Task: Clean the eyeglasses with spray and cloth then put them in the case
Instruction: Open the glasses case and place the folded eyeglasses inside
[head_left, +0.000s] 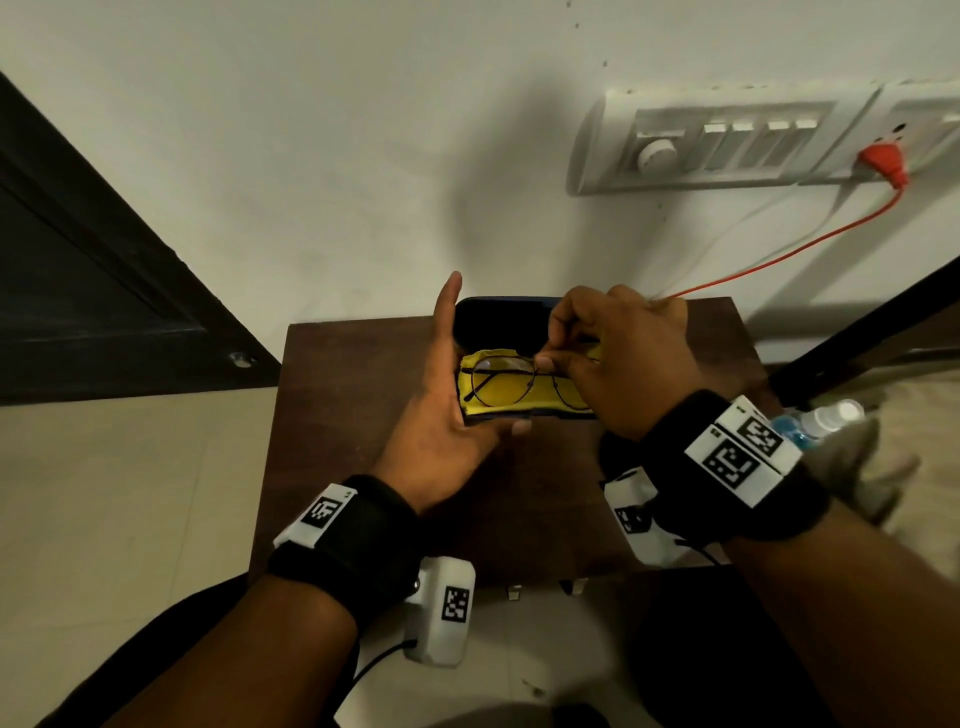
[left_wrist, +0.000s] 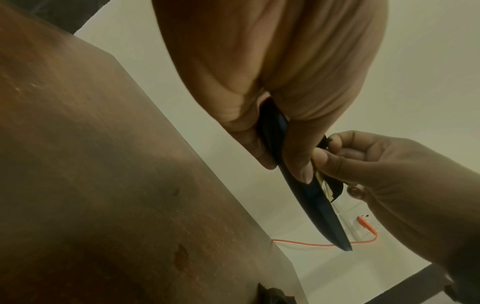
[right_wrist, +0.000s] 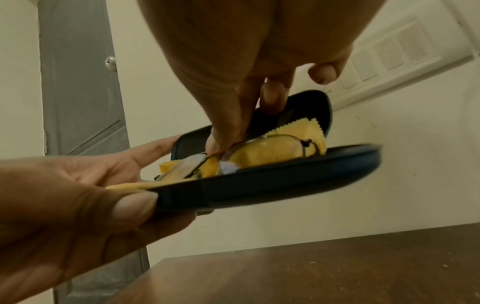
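Observation:
An open dark blue glasses case is held above the brown table. My left hand grips its left end, thumb on the near rim and fingers behind the lid. A yellow cloth lines the case, and thin black round eyeglasses lie folded on it. My right hand pinches the frame near the bridge from above, which the right wrist view shows at the wire rim. From the left wrist, the case appears edge-on. A spray bottle with blue liquid lies at the table's right edge.
A pale grey cloth-like thing lies blurred beside the bottle. On the wall behind are a switch board and an orange plug whose cable runs down to the table's back edge. A dark door stands at the left.

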